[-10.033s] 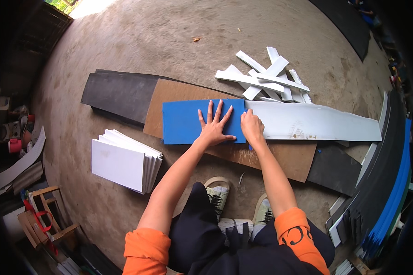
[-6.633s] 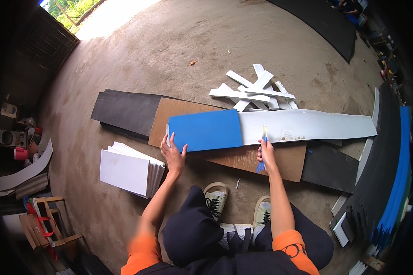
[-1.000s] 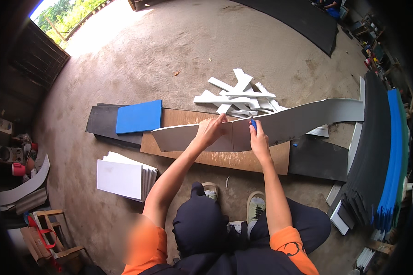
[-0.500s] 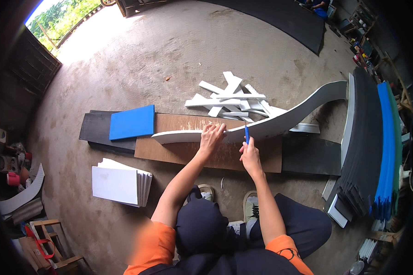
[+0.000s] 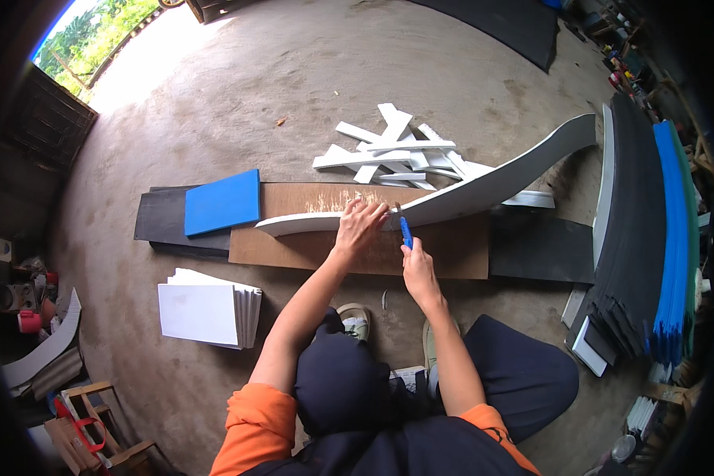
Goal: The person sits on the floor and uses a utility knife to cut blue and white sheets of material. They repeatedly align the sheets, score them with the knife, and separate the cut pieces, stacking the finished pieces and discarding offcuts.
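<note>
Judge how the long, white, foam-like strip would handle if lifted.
Likely floppy: the strip bends in an S-curve. Probably light for its length, given its thin, foam-like edge. It may tip over if released, since it appears raised on edge.

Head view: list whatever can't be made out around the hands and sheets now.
In the head view:
White sheet: a stretch is covered by the left hand.
Blue cutter: handle end hidden inside the right hand; tip too small to tell whether it touches the sheet.
Black sheet: cut off by the upper edge.
</note>
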